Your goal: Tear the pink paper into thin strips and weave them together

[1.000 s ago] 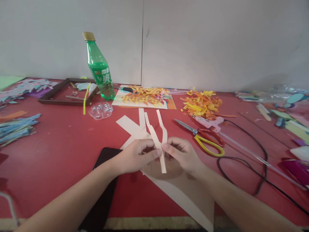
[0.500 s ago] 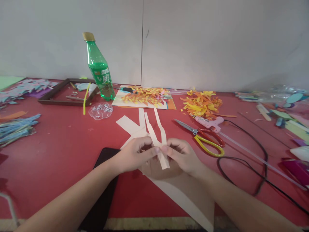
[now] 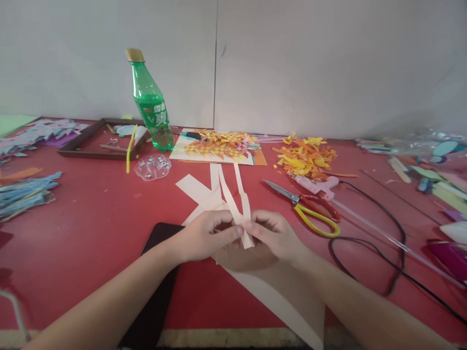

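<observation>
Between thumbs and fingers, my left hand (image 3: 213,233) and my right hand (image 3: 272,233) pinch pale paper strips (image 3: 229,197) near their lower ends. The strips fan out upward in a V, and a short end pokes out below the thumbs. Both hands are closed and almost touch each other. Under them lie more cream paper pieces (image 3: 195,189), crossing one another on the red table (image 3: 102,218). A larger cream sheet (image 3: 284,296) stretches beneath my right forearm. Scissors (image 3: 310,206) with one red and one yellow handle rest to the right of my right hand.
A green bottle (image 3: 153,107) stands at back left beside a dark frame (image 3: 93,154). Orange and yellow paper scraps (image 3: 306,155) lie behind a pink glue gun (image 3: 317,184), whose black cable (image 3: 403,228) loops rightward. A black flat object (image 3: 155,287) is under my left forearm.
The held strips have shifted slightly; their lower end sticks out less below my thumbs. The right strip's upper part now shows a fold or overlap. Both hands stay in nearly the same place.
</observation>
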The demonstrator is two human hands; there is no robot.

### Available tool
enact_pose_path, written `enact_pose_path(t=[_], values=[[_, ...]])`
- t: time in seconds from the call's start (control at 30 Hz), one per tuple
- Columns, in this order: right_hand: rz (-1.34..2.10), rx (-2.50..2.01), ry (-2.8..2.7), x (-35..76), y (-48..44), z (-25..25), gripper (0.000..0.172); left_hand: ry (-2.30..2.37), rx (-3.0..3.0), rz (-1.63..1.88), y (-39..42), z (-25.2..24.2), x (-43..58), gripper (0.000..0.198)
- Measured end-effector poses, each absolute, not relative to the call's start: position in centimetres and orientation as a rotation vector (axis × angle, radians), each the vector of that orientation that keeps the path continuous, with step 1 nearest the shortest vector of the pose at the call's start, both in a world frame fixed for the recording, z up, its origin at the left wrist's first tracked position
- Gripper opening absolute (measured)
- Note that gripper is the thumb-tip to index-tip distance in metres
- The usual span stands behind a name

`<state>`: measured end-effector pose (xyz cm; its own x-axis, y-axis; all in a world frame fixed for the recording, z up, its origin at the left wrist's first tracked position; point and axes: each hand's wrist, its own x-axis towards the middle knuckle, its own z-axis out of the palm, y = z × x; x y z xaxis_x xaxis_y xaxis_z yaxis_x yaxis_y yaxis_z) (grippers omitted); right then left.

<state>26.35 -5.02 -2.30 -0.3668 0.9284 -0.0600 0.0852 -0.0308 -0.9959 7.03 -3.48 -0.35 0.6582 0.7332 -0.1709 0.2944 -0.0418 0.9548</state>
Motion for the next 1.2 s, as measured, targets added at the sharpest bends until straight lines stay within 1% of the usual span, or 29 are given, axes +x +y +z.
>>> enact_pose_path(t=[0.2,0.33,0.5,0.6,0.8,1.2], values=[[1.447,-1.114,-1.539,26.42,-5.09,-2.24,0.037,0.896,1.630,0.455,-3.41,-0.31,7.08,0.031],[1.389,-1.100,-1.550,26.56,-4.99,-2.33,0.035,0.861,1.552,0.486,-3.35,-0.46,7.16,0.029],[1.357,-1.114,-1.548,26.52,-4.81,-2.24,0.036,0.761,1.502,0.437,-3.45,-0.50,7.13,0.033],[1.384,-1.112,-1.527,26.48,-4.85,-2.26,0.036,0.764,1.512,0.395,-3.53,-0.49,7.11,0.030],[1.536,-1.054,-1.482,26.38,-5.05,-2.30,0.032,0.823,1.479,0.443,-3.41,-0.76,7.15,0.026],[1.450,-1.080,-1.510,26.16,-4.94,-2.21,0.031,0.862,1.488,0.515,-3.43,-0.72,7.17,0.023]])
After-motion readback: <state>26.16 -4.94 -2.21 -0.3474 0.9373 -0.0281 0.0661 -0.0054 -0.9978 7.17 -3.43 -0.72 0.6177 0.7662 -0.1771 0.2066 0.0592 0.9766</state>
